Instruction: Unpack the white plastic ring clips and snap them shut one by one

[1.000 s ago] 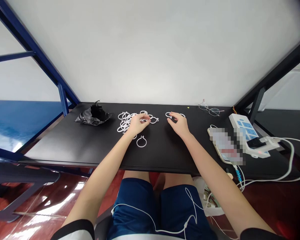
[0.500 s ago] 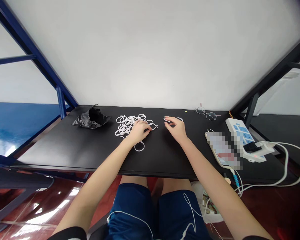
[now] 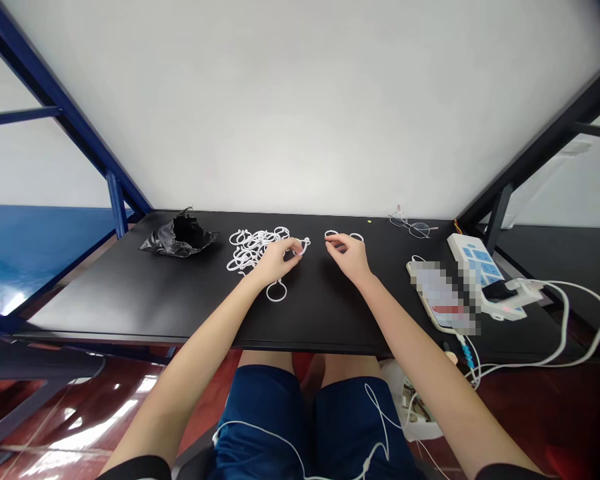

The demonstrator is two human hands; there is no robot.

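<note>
A heap of white shower curtain rings lies on the black table, left of centre. Over its right side is my left hand, its thumb and fingers closed on one white ring at the heap's edge. Nearer to me lies a loose ring, just below that wrist. My right hand hovers to the right with thumb and forefinger slightly apart. Two more rings show just beyond it, one ring by the fingertips and another ring behind the knuckles, both partly hidden.
A crumpled black plastic bag gapes at the table's left. On the right are eyeglasses, a phone on a cable, and a white power strip with plugs and looping cords. A white wall rises behind the table.
My right fingers have parted from the ring, which now lies just beyond their tips. My left fingers have closed on a ring at the heap's right edge. The view has shifted slightly.
</note>
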